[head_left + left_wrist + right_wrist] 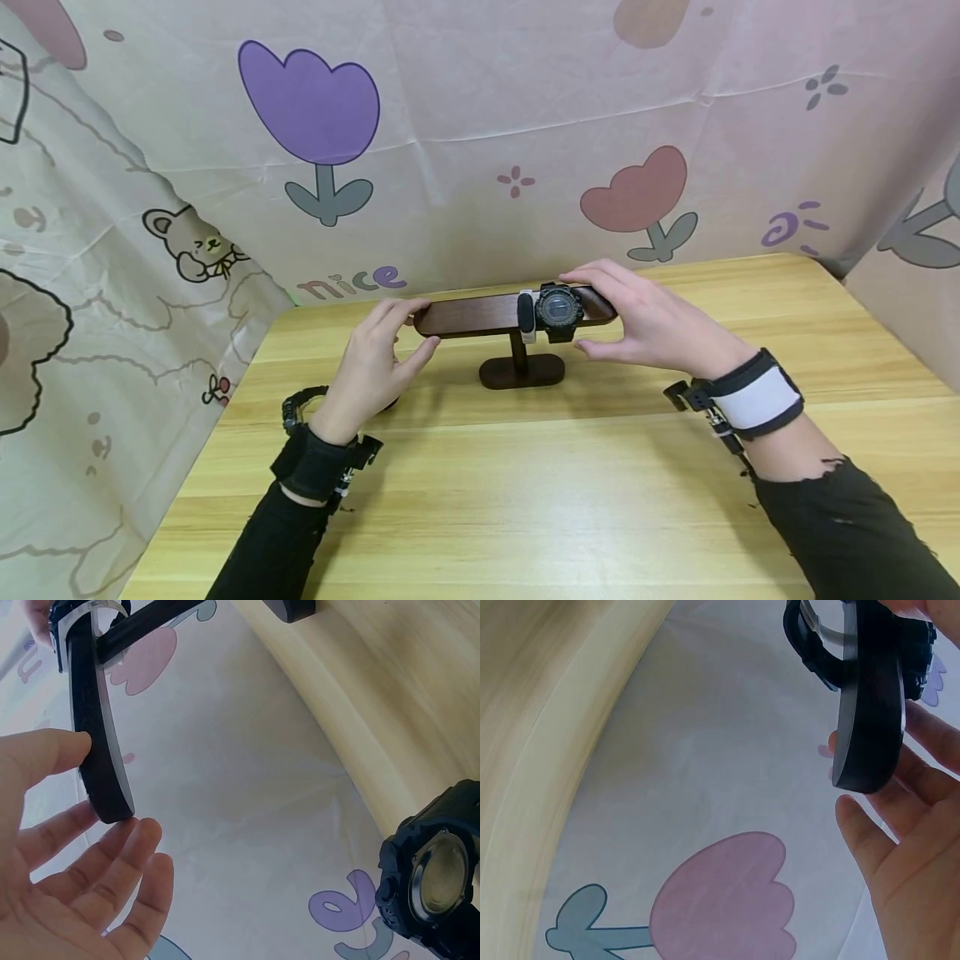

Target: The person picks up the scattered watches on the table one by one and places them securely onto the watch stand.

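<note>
A dark wooden T-shaped watch stand [480,315] stands on the table, with a chunky black watch [558,310] and a slim white-and-black band [527,317] wrapped round its bar. My left hand [415,327] pinches the bar's left end [101,750], thumb [45,754] on one side and fingers [135,855] on the other. My right hand [576,313] cups the bar's right end [866,712], fingers over the black watch and thumb under it. A second black watch [300,404] [435,877] lies on the table beside my left wrist.
The stand's oval base [521,371] sits mid-table on the light wooden tabletop [525,500]. A cloth backdrop printed with tulips and bears [315,108] hangs close behind the table and down its left side.
</note>
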{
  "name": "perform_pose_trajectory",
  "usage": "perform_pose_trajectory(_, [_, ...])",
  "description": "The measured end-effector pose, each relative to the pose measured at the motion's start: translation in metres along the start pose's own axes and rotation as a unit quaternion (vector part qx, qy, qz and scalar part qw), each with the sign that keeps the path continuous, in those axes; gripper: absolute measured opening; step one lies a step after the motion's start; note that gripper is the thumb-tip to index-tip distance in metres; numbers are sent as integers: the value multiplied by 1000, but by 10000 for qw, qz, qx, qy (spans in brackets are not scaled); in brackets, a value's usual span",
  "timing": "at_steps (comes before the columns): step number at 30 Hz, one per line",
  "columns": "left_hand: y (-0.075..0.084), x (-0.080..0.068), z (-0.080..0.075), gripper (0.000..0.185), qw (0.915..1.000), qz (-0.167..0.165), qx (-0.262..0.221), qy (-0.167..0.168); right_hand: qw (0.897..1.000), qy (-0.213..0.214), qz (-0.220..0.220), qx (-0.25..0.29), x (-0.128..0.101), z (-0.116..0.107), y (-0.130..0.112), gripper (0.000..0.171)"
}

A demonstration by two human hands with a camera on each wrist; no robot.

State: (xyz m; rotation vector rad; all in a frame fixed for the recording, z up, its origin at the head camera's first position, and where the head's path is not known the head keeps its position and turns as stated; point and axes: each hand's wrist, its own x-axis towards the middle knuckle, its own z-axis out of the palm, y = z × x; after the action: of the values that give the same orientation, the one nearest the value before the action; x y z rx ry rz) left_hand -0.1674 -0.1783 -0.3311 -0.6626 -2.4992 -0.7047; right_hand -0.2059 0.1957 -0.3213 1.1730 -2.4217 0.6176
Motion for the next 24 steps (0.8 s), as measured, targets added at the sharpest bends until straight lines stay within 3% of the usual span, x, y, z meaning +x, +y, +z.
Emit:
perform_pose_trajectory(12, [2,-1,-1,40,9996,211,-34,197,9994,-51,320,-146,-16,-10,4,80])
perform_pose_trajectory(24, [12,-2,-4,34,9977,527,109,403,9950,-154,965,-186,-37,-25,16,81])
